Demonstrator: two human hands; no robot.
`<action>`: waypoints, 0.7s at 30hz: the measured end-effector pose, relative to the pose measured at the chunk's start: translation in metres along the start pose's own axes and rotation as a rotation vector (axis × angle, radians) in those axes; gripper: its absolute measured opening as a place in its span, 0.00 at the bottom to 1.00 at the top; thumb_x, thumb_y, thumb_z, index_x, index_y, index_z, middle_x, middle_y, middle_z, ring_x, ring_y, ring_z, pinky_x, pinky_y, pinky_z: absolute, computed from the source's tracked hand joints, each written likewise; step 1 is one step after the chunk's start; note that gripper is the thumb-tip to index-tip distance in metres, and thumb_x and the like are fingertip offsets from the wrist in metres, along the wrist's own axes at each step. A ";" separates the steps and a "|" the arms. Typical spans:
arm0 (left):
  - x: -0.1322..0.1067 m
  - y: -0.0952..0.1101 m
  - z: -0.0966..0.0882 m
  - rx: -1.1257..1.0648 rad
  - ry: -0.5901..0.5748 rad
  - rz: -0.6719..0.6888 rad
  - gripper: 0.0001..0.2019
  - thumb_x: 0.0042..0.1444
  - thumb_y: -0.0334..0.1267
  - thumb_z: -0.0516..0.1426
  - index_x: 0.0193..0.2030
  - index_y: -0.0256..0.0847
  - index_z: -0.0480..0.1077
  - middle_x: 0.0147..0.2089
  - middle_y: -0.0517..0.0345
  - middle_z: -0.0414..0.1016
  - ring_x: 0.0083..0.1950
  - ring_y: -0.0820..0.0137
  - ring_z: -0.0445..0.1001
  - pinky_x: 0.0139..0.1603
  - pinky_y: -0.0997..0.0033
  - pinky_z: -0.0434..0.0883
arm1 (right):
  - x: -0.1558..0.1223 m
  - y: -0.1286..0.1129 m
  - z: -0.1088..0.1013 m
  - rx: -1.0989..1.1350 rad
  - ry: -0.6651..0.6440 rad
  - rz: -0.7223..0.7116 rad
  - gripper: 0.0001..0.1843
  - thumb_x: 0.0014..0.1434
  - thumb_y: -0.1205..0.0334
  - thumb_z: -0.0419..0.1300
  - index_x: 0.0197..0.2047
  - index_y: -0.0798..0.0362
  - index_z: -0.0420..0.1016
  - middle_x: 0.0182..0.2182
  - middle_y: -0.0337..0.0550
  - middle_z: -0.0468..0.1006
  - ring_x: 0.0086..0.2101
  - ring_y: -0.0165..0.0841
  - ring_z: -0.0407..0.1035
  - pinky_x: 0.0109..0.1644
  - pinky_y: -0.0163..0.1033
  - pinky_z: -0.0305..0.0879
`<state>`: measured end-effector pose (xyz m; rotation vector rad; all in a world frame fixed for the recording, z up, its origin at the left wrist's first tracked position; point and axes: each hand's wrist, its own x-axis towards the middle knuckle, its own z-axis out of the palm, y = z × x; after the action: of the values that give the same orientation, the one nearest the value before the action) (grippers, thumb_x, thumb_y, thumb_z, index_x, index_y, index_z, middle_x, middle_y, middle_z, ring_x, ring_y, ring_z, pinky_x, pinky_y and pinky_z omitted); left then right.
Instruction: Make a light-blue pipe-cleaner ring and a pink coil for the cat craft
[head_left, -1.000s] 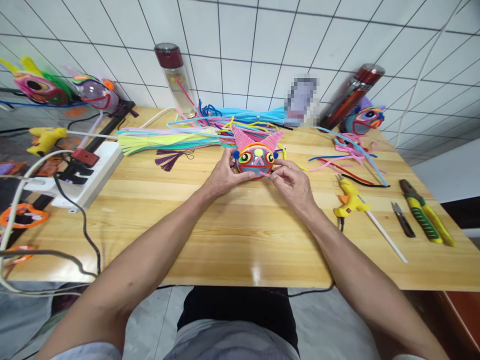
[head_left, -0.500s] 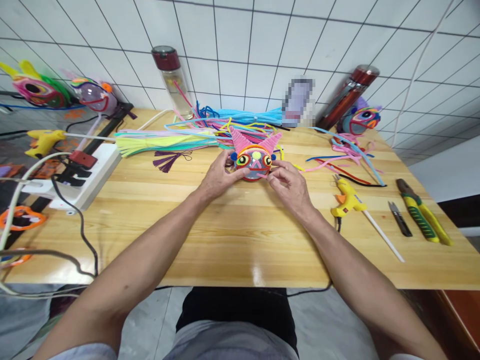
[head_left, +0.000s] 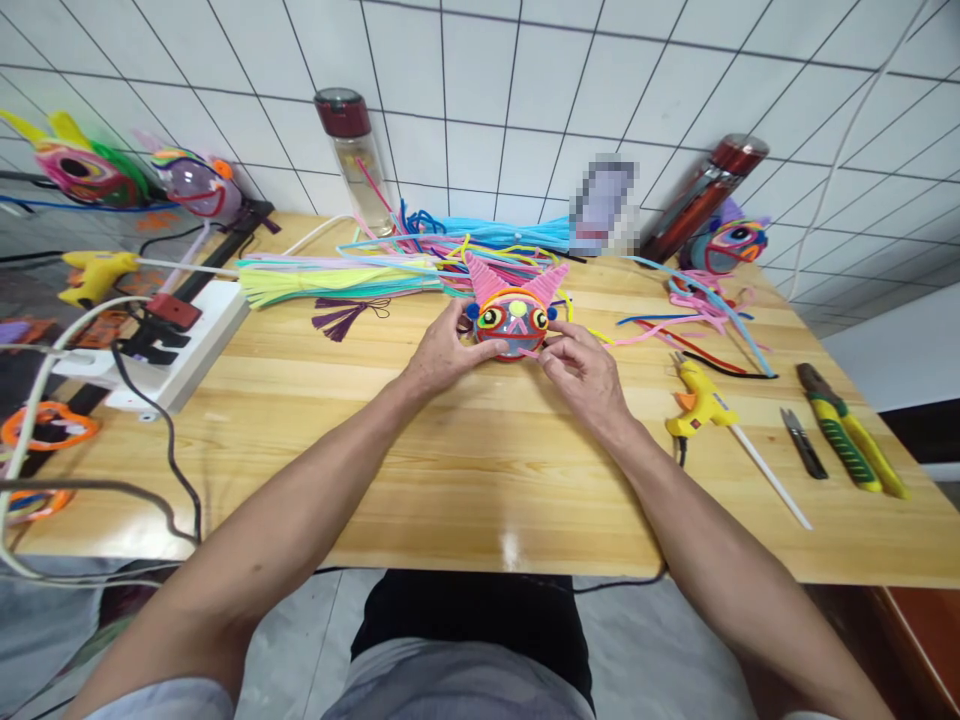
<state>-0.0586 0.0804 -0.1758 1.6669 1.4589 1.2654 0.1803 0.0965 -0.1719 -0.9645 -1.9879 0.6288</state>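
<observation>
A round clear animal head (head_left: 514, 322) with pink ears, round yellow-rimmed eyes and a red band, trimmed in pipe cleaner, is held just above the table. My left hand (head_left: 444, 352) grips its left side, thumb across the lower front. At the lower right of the head, my right hand (head_left: 586, 372) is closed in a pinch on a short pink pipe cleaner (head_left: 529, 353), which reaches the head's lower front. Whether the piece is attached there I cannot make out. Behind the head lie bundled pipe cleaners (head_left: 337, 277).
On the right lie a yellow glue gun (head_left: 703, 397), small snips (head_left: 802, 443) and pliers (head_left: 851, 430). A bottle (head_left: 356, 165) and a red flask (head_left: 705, 200) stand near the wall. At left are a power strip (head_left: 176, 365) and another glue gun (head_left: 97, 277). A purple tassel (head_left: 345, 315) lies behind my left hand.
The view has shifted slightly, so the table items appear a little further right. Both hands keep the same hold on the head and the pink pipe cleaner.
</observation>
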 end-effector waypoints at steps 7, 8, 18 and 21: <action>0.001 -0.004 -0.002 -0.079 -0.115 0.030 0.35 0.48 0.49 0.72 0.58 0.42 0.64 0.57 0.50 0.75 0.56 0.59 0.75 0.58 0.60 0.73 | 0.000 0.003 0.001 -0.033 0.023 -0.035 0.11 0.65 0.53 0.62 0.33 0.48 0.79 0.56 0.52 0.80 0.53 0.42 0.77 0.51 0.49 0.77; 0.002 -0.005 -0.004 -0.090 -0.150 0.038 0.37 0.47 0.49 0.72 0.60 0.42 0.63 0.59 0.49 0.74 0.58 0.58 0.75 0.60 0.59 0.73 | -0.001 0.004 0.001 -0.040 0.024 -0.039 0.11 0.65 0.53 0.62 0.33 0.48 0.79 0.55 0.51 0.80 0.54 0.42 0.76 0.51 0.49 0.77; -0.002 -0.005 -0.004 -0.098 -0.146 0.022 0.32 0.54 0.53 0.67 0.59 0.43 0.61 0.60 0.49 0.74 0.61 0.56 0.74 0.63 0.55 0.72 | -0.001 0.003 0.001 -0.083 0.015 -0.061 0.10 0.65 0.54 0.61 0.33 0.47 0.79 0.56 0.51 0.80 0.53 0.42 0.77 0.52 0.50 0.78; -0.003 -0.006 -0.003 -0.071 -0.151 0.017 0.34 0.53 0.50 0.68 0.61 0.43 0.59 0.60 0.48 0.73 0.61 0.57 0.74 0.64 0.56 0.71 | -0.001 0.003 0.002 -0.095 0.036 -0.074 0.10 0.64 0.55 0.61 0.33 0.47 0.78 0.55 0.50 0.81 0.54 0.42 0.76 0.53 0.51 0.77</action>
<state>-0.0634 0.0788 -0.1808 1.6925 1.2977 1.1596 0.1802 0.0976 -0.1756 -0.9474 -2.0264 0.4771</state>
